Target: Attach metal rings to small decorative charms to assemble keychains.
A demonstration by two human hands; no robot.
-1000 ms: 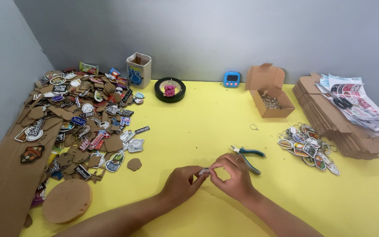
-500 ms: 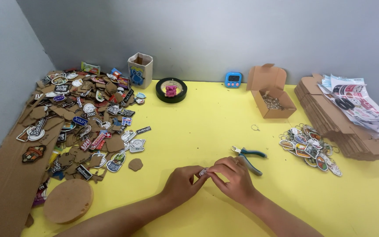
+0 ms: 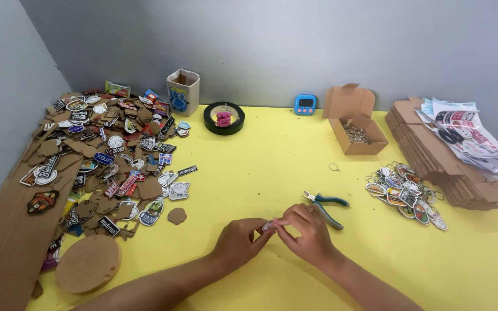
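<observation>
Yellow worktop [image 3: 272,155] against a grey wall, corner at upper left of frame. Little changed from the pictures a second and half a second back: both hands in the same spot at lower centre, pinched together on the same small piece; only a slight shuffle of fingers, pliers unmoved beside them. Reads as fine fitting work under way on that one piece, not a reach for a fresh one. Left hand [image 3: 238,243] curled nearly closed, thumb and forefinger nipping a small flat charm [image 3: 268,226]; right hand [image 3: 306,233] likewise closed down on it from the other side, fingertips touching the left's. Charm mostly hidden by fingers: pale, small, flat, a sliver showing between the two thumbs; shape and print not readable. Blue-handled pliers [image 3: 327,205] lying just right of the right hand, apart from it. Finished-looking pile of charms with rings [image 3: 404,193] at centre right, near a stack of flat cardboard [image 3: 439,161]. Open carton of metal rings [image 3: 357,128] upper right of centre. Big heap of loose charms and brown backings [image 3: 110,155] at left; round cork disc [image 3: 87,264] lower left; black tape roll [image 3: 224,117] and blue timer [image 3: 305,104] at the back.
</observation>
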